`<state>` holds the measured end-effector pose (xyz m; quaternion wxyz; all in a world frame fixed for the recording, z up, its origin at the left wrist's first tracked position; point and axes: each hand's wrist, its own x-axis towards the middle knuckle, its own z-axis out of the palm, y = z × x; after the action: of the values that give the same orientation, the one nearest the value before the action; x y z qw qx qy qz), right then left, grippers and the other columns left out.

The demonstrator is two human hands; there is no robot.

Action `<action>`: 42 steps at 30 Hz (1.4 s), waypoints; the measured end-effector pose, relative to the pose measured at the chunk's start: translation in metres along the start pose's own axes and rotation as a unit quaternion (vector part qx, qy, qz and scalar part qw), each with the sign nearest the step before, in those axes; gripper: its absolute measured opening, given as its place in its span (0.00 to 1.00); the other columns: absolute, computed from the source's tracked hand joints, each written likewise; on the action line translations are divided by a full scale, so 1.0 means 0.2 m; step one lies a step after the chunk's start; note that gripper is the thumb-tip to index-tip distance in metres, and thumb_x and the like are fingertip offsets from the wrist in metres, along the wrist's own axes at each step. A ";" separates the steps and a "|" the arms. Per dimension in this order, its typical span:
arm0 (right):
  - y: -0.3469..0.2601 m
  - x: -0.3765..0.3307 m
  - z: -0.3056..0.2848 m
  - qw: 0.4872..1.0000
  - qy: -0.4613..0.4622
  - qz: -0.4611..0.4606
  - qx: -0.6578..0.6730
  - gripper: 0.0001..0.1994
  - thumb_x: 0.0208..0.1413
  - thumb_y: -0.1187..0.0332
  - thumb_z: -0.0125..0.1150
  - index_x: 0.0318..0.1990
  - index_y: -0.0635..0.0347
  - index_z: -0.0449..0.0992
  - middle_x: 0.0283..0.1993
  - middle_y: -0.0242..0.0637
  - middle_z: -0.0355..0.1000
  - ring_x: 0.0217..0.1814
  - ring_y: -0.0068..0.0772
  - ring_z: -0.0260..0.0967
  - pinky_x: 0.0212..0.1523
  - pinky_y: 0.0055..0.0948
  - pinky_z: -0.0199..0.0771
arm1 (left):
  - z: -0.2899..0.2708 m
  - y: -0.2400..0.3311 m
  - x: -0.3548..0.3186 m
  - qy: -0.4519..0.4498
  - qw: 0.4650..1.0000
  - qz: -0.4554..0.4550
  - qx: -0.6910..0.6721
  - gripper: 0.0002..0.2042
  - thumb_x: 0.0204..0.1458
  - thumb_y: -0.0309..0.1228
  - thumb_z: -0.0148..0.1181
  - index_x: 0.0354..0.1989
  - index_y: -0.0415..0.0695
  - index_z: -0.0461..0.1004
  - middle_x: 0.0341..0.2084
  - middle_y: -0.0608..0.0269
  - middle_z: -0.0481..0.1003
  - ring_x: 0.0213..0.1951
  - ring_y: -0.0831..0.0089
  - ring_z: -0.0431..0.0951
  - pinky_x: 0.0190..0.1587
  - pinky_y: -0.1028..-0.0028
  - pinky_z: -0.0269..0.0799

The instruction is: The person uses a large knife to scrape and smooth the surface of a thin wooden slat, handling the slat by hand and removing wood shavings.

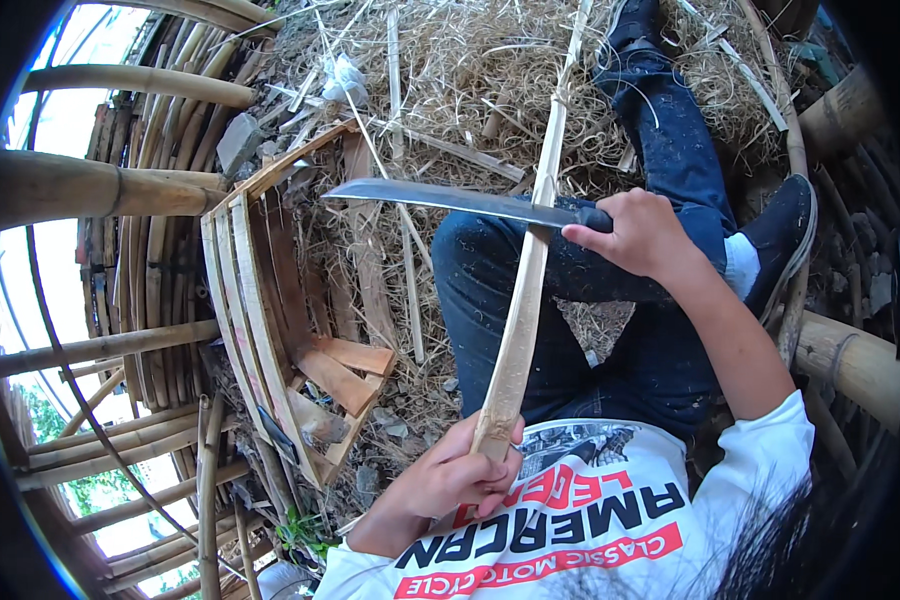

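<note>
My left hand is closed around the near end of a long split bamboo strip, close to my shirt. The strip slants up and away over my lap, its far end reaching the shavings. My right hand is wrapped round the dark handle of a machete. The long blade lies across the strip above my thigh, its tip pointing left. Blade and strip appear to touch where they cross. My fingers hide most of the handle.
Curly bamboo shavings cover the ground ahead. A slatted wooden crate lies to my left, by bamboo poles. A grey stone sits beyond the crate. My bent legs lie under the strip. A thick bamboo pole is at right.
</note>
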<state>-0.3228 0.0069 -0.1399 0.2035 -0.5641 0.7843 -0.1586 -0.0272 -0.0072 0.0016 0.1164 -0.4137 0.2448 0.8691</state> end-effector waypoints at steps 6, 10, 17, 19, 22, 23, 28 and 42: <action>0.07 0.08 0.03 0.999 -0.004 0.035 0.001 0.37 0.48 0.29 0.49 0.20 0.60 0.77 0.24 0.46 0.74 0.31 0.50 0.75 0.36 0.46 0.75 | 0.00 -0.01 -0.02 0.001 1.000 -0.010 -0.001 0.16 0.48 0.20 0.44 0.47 0.41 0.56 0.20 0.64 0.64 0.17 0.77 0.66 0.21 0.80 0.59; 0.11 0.14 0.06 0.998 -0.013 0.056 -0.011 0.37 0.49 0.29 0.49 0.22 0.61 0.78 0.28 0.49 0.76 0.36 0.51 0.76 0.39 0.47 0.74 | -0.01 -0.02 -0.06 -0.020 1.000 -0.013 0.008 0.16 0.49 0.21 0.45 0.48 0.42 0.56 0.21 0.63 0.64 0.17 0.77 0.66 0.20 0.80 0.58; 0.31 0.23 0.13 0.991 -0.013 0.133 -0.008 0.39 0.48 0.28 0.49 0.27 0.65 0.79 0.33 0.53 0.77 0.41 0.52 0.76 0.42 0.46 0.74 | -0.01 -0.06 -0.12 -0.035 0.997 -0.051 -0.042 0.17 0.49 0.22 0.47 0.48 0.42 0.56 0.22 0.63 0.64 0.18 0.78 0.66 0.20 0.80 0.58; 0.33 0.25 0.15 0.992 0.008 0.129 -0.016 0.40 0.48 0.28 0.49 0.27 0.66 0.79 0.34 0.53 0.77 0.41 0.52 0.75 0.42 0.46 0.74 | -0.02 -0.05 -0.13 -0.032 0.998 -0.026 -0.040 0.18 0.47 0.22 0.46 0.48 0.40 0.55 0.22 0.63 0.64 0.17 0.78 0.65 0.19 0.81 0.59; 0.31 0.30 0.10 0.984 -0.028 0.174 -0.021 0.41 0.48 0.27 0.48 0.29 0.67 0.79 0.37 0.52 0.77 0.44 0.51 0.75 0.45 0.47 0.73 | 0.01 -0.02 -0.13 -0.004 0.999 -0.040 -0.016 0.18 0.46 0.23 0.45 0.47 0.38 0.55 0.21 0.63 0.65 0.17 0.79 0.65 0.19 0.81 0.59; 0.32 0.31 0.11 0.983 -0.023 0.179 -0.018 0.41 0.48 0.27 0.48 0.29 0.67 0.79 0.37 0.52 0.77 0.44 0.51 0.75 0.45 0.47 0.73 | 0.01 -0.02 -0.14 -0.005 0.999 -0.042 -0.008 0.18 0.46 0.23 0.45 0.47 0.38 0.55 0.21 0.63 0.65 0.17 0.79 0.65 0.19 0.81 0.59; 0.35 0.37 0.15 0.984 0.006 0.175 -0.043 0.40 0.47 0.27 0.49 0.29 0.66 0.80 0.38 0.53 0.77 0.44 0.52 0.76 0.45 0.47 0.74 | 0.01 -0.05 -0.19 0.013 0.999 -0.031 -0.038 0.18 0.46 0.24 0.46 0.47 0.37 0.55 0.19 0.64 0.64 0.16 0.79 0.65 0.20 0.82 0.59; 0.31 0.34 0.12 0.987 0.060 0.143 -0.041 0.37 0.49 0.30 0.50 0.29 0.63 0.80 0.33 0.52 0.77 0.40 0.52 0.76 0.42 0.46 0.75 | -0.07 -0.01 -0.23 0.003 0.996 0.007 -0.092 0.15 0.52 0.25 0.50 0.46 0.37 0.56 0.17 0.63 0.63 0.14 0.76 0.66 0.21 0.73 0.70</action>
<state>-0.3809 -0.0395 -0.2000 0.1532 -0.4435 0.8736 -0.1288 0.0117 -0.0117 0.0289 0.0706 -0.4234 0.1672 0.8876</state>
